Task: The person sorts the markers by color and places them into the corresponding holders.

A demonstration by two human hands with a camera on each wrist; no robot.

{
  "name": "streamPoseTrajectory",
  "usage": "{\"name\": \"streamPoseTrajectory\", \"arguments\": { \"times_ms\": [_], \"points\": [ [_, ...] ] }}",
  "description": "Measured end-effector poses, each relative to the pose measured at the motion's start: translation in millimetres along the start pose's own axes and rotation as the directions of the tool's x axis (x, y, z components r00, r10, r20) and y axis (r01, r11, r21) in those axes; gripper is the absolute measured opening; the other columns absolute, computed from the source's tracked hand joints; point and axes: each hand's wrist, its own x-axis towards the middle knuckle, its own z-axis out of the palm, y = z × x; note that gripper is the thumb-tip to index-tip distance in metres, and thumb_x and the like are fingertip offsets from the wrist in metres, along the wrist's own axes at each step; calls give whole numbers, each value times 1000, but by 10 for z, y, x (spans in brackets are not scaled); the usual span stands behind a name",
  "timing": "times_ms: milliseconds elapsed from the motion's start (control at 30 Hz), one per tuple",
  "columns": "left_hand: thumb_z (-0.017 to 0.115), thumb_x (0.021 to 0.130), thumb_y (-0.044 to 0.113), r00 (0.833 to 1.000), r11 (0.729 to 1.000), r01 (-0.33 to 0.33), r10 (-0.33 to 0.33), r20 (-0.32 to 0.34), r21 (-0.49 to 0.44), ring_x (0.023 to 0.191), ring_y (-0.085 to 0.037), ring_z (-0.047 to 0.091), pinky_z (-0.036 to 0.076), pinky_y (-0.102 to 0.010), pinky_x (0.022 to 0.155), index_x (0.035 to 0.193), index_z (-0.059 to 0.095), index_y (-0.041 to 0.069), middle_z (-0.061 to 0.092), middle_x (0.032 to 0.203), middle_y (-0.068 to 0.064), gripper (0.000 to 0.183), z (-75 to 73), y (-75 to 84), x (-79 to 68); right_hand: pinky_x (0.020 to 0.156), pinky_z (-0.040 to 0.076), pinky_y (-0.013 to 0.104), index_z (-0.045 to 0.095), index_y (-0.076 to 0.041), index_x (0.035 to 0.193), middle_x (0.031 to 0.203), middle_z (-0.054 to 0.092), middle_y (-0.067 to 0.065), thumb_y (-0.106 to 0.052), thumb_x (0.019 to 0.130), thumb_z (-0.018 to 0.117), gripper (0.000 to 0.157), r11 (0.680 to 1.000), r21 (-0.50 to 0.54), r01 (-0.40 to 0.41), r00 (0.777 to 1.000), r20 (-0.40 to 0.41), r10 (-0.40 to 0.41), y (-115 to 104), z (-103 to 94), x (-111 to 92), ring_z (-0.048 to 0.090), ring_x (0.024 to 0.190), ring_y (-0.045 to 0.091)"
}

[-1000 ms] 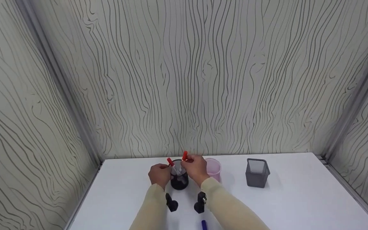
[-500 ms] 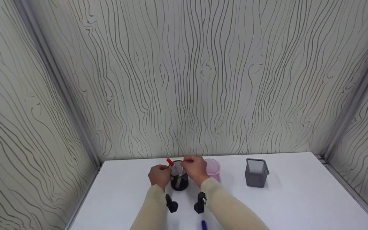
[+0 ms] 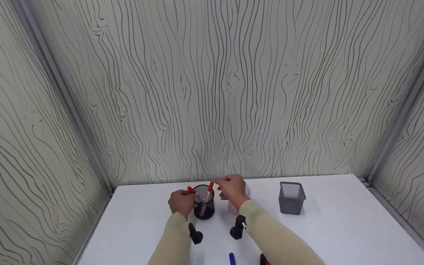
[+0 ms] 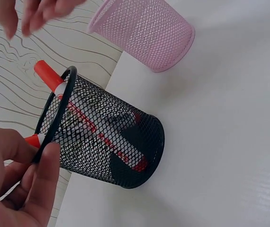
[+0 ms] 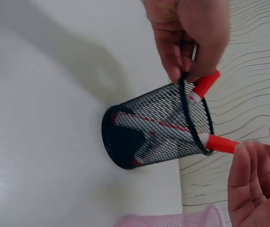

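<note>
A black mesh pen cup stands on the white table with two red-capped markers in it, leaning different ways. My left hand pinches its rim between thumb and fingers, close to the left marker's red cap. The other marker's cap sticks out over the right side of the rim. Right beside that cap is my right hand, thumb spread away from the fingers and nothing held. In the right wrist view its fingertips lie at the cap's end; whether they touch it I cannot tell.
A pink mesh cup stands right of the black one, partly behind my right hand. Farther right is a grey square mesh holder. A blue marker and a black item with something red lie at the near edge of view.
The right hand lowered a red-capped marker into the black cup, then let go and shifted slightly right. My left hand still holds the rim. Black and red items came into view at the bottom.
</note>
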Motion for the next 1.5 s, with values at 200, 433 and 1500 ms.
{"name": "streamPoseTrajectory", "arguments": {
  "times_ms": [200, 433, 1500],
  "points": [
    [69, 89, 11, 1000, 1000, 1, -1, 4, 0, 67, -20, 74, 55, -27, 60, 108, 75, -5, 78, 96, -18, 26, -26, -24, 71, 56, 59, 27, 73, -4, 92, 80, 71, 5, -33, 93, 75, 29, 996, 20, -89, 992, 94, 86, -19, -267, -125, 66, 61, 13],
    [69, 89, 11, 1000, 1000, 10, -10, -11, 2, 65, -18, 73, 55, -28, 59, 107, 75, -6, 78, 95, -18, 25, -78, -72, 78, 60, 61, 28, 72, -3, 97, 82, 71, 5, -38, 94, 72, 35, 979, -40, -199, 948, 248, 202, 399, -651, -515, 67, 63, 15],
    [67, 92, 13, 999, 999, 39, -40, 28, 24, 74, -27, 78, 53, -25, 60, 113, 73, -5, 78, 97, -19, 28, -5, -36, -42, 56, 58, 18, 78, 2, 91, 75, 78, 7, -24, 90, 74, 26, 872, -164, -461, 830, 268, 489, 1269, -1431, -1368, 74, 58, 8]
  ]
}}
